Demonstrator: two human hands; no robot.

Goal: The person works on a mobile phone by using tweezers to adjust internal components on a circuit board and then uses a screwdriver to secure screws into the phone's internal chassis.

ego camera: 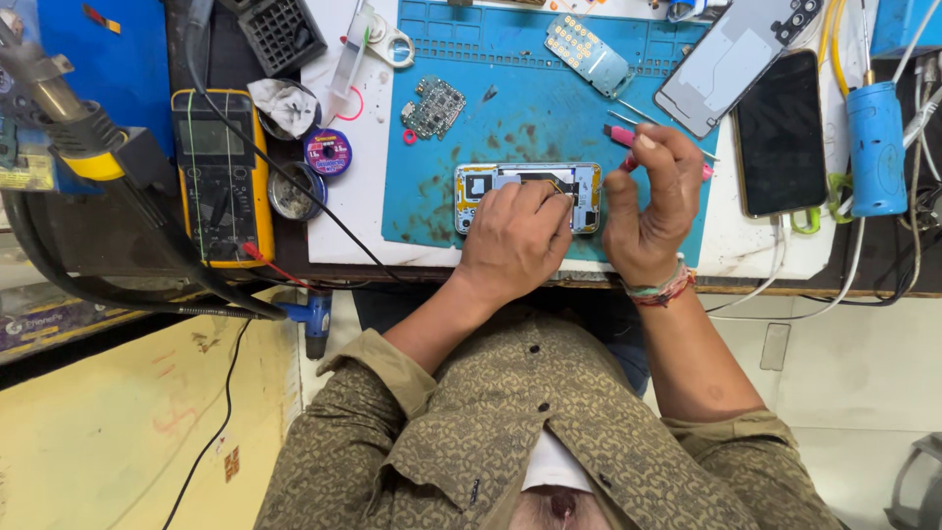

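While the left hand (517,238) presses flat on the opened phone (527,195), the right hand (653,201) pinches a pink-handled tool (622,136); both over the blue mat (530,108).

Both forearms reach forward in rolled olive sleeves, the left hand (515,240) lying palm down with fingers curled, the right hand (653,201) raised beside it, fingers pinched, thread bands at its wrist.
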